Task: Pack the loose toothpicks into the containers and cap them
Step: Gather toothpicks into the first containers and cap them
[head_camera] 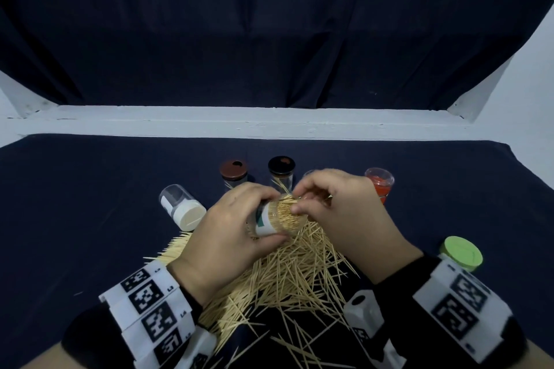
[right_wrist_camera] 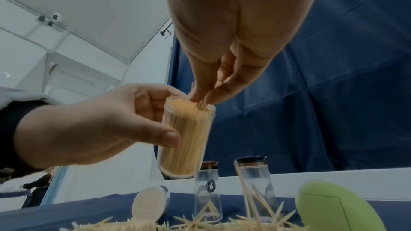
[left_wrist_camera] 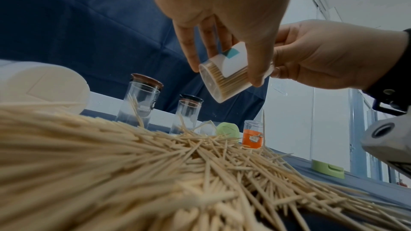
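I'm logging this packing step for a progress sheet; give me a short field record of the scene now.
left hand: grips clear container, tilted, above the pile
container fill: nearly full, uncapped
right hand: fingertips pinch toothpicks at the container's mouth
loose toothpicks: large pile on dark cloth
capped jars: brown lid, black lid
loose cap: green, at right

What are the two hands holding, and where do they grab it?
The left hand grips the clear toothpick container round its side. The right hand pinches a few toothpicks at the container's open top.

Both hands (head_camera: 233, 225) (head_camera: 338, 204) raised, fingers prob. curled
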